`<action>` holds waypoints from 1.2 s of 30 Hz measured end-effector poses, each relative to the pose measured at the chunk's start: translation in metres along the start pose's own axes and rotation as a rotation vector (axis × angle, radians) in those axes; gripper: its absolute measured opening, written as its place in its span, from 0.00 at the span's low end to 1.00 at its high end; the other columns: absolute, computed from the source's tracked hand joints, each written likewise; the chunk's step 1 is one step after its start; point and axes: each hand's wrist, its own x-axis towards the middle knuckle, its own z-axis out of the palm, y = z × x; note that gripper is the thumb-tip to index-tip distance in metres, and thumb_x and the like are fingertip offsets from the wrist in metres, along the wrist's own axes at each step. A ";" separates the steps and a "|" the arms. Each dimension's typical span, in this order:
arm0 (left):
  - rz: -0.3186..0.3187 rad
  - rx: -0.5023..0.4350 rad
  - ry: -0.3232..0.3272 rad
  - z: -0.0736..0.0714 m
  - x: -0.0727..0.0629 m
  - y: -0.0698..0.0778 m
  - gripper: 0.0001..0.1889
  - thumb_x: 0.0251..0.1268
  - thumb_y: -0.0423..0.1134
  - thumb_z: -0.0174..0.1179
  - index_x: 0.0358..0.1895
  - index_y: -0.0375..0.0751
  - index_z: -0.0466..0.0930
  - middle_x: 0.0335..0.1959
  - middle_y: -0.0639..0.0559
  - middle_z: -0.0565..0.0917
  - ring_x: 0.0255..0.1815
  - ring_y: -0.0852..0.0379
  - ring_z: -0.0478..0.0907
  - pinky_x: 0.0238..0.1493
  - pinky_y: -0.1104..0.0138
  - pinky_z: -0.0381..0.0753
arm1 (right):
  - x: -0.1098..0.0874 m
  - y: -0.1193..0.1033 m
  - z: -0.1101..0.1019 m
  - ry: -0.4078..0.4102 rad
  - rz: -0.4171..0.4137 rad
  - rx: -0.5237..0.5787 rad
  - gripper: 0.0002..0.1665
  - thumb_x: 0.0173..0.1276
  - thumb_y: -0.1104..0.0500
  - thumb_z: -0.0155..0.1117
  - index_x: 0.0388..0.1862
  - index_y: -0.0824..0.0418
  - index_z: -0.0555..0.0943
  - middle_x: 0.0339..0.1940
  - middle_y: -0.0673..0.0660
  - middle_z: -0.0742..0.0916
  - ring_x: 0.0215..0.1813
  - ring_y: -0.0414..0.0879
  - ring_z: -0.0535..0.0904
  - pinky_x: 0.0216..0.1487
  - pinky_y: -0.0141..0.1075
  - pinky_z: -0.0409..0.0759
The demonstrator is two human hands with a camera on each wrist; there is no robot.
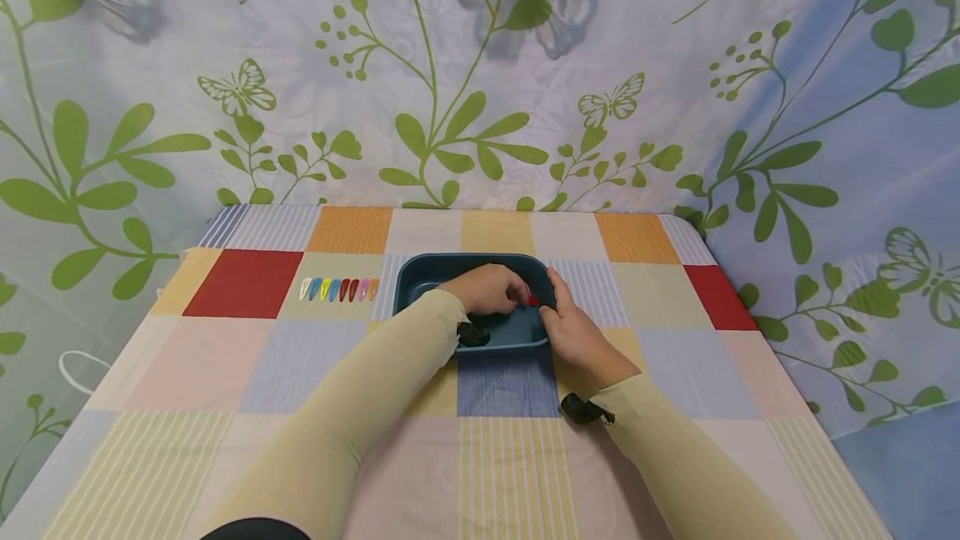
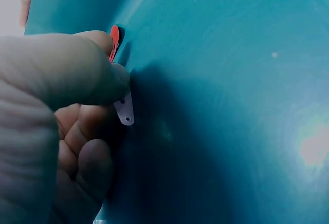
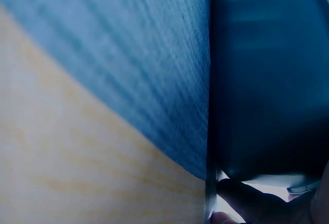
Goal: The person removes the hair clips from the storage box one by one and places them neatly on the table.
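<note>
My left hand (image 1: 487, 288) reaches down into a dark teal tray (image 1: 420, 260). Thumb and fingertips pinch a pale snap hair clip (image 2: 126, 114), whose narrow end with a small hole sticks out below the thumb in the left wrist view. Just beyond the fingertips lies a red hair clip (image 2: 114, 36), partly hidden by a finger. My right hand (image 1: 583, 342) grips the tray at its right end, thumb at the near side and fingers along the outer wall. In the right wrist view only part of that hand shows, dark at the bottom corner.
On the patchwork tablecloth (image 1: 337, 365), left of the tray, several snap hair clips (image 1: 333, 289) in various colours lie in a row. A leaf-patterned curtain (image 1: 480, 65) hangs behind the table. A white cable loop (image 1: 75, 357) shows at the left edge.
</note>
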 end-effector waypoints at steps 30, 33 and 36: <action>-0.013 -0.059 0.055 0.000 -0.004 -0.001 0.11 0.71 0.33 0.62 0.49 0.48 0.90 0.40 0.57 0.87 0.38 0.59 0.78 0.43 0.69 0.76 | -0.001 0.001 0.001 -0.003 -0.001 0.019 0.41 0.86 0.52 0.38 0.89 0.51 0.35 0.86 0.69 0.60 0.82 0.68 0.62 0.80 0.65 0.59; -0.016 -0.058 0.054 -0.001 -0.004 0.000 0.12 0.71 0.33 0.61 0.50 0.48 0.90 0.41 0.57 0.87 0.39 0.59 0.79 0.44 0.69 0.76 | -0.001 0.001 0.001 0.001 -0.001 0.021 0.41 0.86 0.52 0.38 0.89 0.51 0.36 0.86 0.69 0.61 0.83 0.68 0.61 0.80 0.65 0.59; -0.021 -0.063 0.051 -0.001 -0.004 0.000 0.12 0.71 0.34 0.61 0.51 0.49 0.90 0.41 0.57 0.87 0.39 0.59 0.79 0.44 0.69 0.76 | -0.001 0.001 0.001 0.002 -0.004 0.016 0.41 0.86 0.52 0.38 0.89 0.52 0.35 0.85 0.70 0.61 0.83 0.68 0.61 0.80 0.65 0.59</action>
